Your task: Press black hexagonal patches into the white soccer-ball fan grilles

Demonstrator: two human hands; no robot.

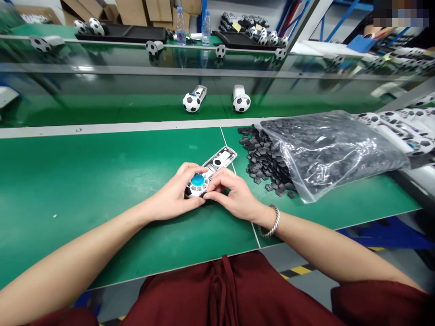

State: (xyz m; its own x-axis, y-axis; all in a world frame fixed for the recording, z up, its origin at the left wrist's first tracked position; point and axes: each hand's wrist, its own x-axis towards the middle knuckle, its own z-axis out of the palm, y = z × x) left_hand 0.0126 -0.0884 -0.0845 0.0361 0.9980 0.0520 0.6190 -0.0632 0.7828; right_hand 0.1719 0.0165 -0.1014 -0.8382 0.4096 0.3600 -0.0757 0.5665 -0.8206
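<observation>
A white plastic housing point(222, 156) with a round football-patterned end lies tilted across the green table, a blue disc point(197, 180) set in its round end. My left hand point(176, 192) is closed around the left side of that end, thumb in front and fingers behind. My right hand point(233, 192) pinches at the near right edge of the same end, thumb and forefinger together. Whatever sits between those fingertips is hidden. To the right of the right hand lies a loose pile of small black pentagon pieces point(268, 158), spilling from a clear plastic bag point(340, 149).
Two football-ended units, one on the left point(192, 102) and one on the right point(241, 102), rest beyond the pale strip. Several more stand along the raised ledge behind, with black trays point(122, 34) and two water bottles point(181, 29). White football-patterned parts point(404, 127) are stacked at the right.
</observation>
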